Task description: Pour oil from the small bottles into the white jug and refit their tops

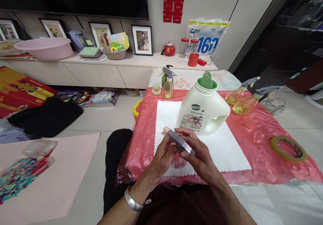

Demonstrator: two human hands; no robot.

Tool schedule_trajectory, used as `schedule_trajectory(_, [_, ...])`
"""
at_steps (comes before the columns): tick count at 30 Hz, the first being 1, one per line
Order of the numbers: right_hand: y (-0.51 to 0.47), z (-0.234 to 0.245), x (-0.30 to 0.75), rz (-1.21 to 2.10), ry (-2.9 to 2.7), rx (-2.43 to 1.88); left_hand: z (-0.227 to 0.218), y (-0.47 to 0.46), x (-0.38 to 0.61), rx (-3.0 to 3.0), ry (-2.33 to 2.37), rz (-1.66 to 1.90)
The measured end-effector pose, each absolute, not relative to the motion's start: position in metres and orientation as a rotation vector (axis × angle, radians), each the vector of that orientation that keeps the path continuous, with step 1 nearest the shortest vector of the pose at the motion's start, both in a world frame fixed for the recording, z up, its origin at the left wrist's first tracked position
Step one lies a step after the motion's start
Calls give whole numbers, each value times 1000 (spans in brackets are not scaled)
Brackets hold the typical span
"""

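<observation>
Both my hands meet over the near edge of a white cloth [227,144] on a red plastic table cover [267,130]. My left hand [164,154] and my right hand [199,154] together grip a small flat grey metal piece [180,142], fingers closed round it. A pinkish bit shows at its far end. Just behind my hands stands a white detergent jug [204,109] with a green spout, its cap off. I wear a silver bangle [133,201] on my left wrist.
Behind the jug stand a small spray bottle [168,83] and a yellow cap [156,89]; two more spray bottles [242,99] lie at the right. A tape roll [287,148] lies at the right. A pink sheet with coloured beads [17,178] is at my left.
</observation>
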State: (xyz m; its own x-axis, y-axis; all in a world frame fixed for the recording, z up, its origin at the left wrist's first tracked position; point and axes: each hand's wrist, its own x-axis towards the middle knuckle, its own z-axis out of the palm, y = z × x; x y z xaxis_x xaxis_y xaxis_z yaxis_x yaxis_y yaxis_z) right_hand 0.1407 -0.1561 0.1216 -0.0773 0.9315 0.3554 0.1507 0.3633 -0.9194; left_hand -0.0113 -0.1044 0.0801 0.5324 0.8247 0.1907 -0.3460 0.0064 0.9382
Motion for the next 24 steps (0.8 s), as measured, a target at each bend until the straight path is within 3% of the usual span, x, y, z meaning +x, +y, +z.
schedule_trajectory(8, [-159,109,124,708,-1295,-1134,77,-107,-14,1208,596,895])
schedule_trajectory(14, [-162,122,135,933,-1490,-1038,83,-106,-11,1247,609,946])
schedule_trajectory(24, [-159,106,122,725,-1256,-1125,79,-108,-12,1193,594,903])
